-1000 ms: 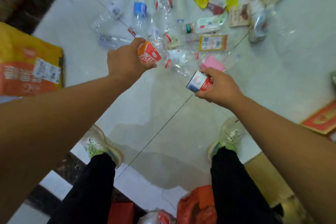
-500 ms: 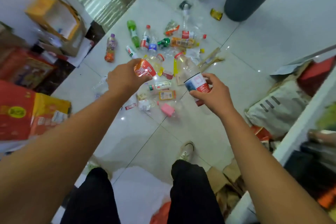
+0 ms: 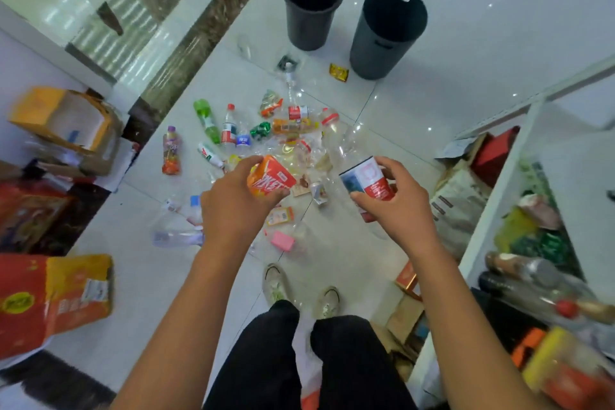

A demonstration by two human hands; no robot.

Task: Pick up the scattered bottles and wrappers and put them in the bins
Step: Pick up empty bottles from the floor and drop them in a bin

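Our left hand curls round the orange-label bottle at the middle of the frame. Just to its right, our right hand grips the red-label bottle. We hold both bottles above the floor, apart from each other. Below and beyond them litter lies scattered on white tiles: a pink wrapper near our shoes, a green bottle to the left, a yellow wrapper just beside the bins. The left bin and right bin stand upright, side by side, at the top of the frame, with the litter between us and them. A cardboard box sits at the left edge and a white shelf at the right.
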